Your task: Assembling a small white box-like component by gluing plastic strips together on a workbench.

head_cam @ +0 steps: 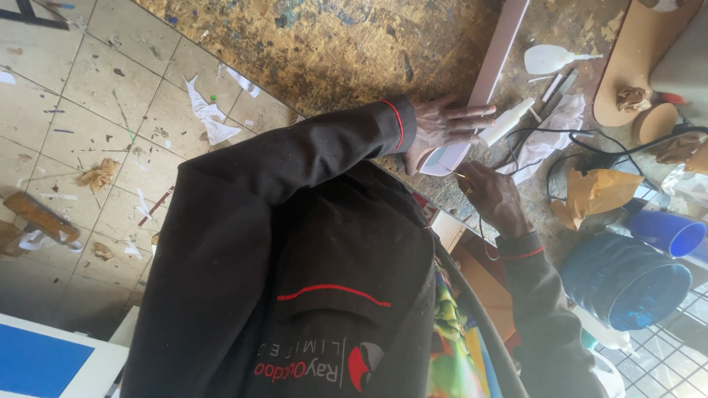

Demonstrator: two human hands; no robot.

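Note:
My left hand [442, 127] lies across the near end of a long white strip [501, 44] and holds it down on the paint-stained workbench [332, 44], fingers spread over it. My right hand [493, 197] is closed around a thin pointed tool whose tip [459, 175] meets the strip's rounded end just below my left hand. A small white squeeze bottle [509, 121] lies right beside my left fingertips. Both arms are in black sleeves with a red cuff line.
On the bench to the right lie a white cloth [549, 136], black cables [590, 144], crumpled brown paper [597, 191], a second white bottle [549, 57] and a tan board [634, 51]. Blue buckets [627, 284] stand lower right. The littered tile floor [96, 110] is on the left.

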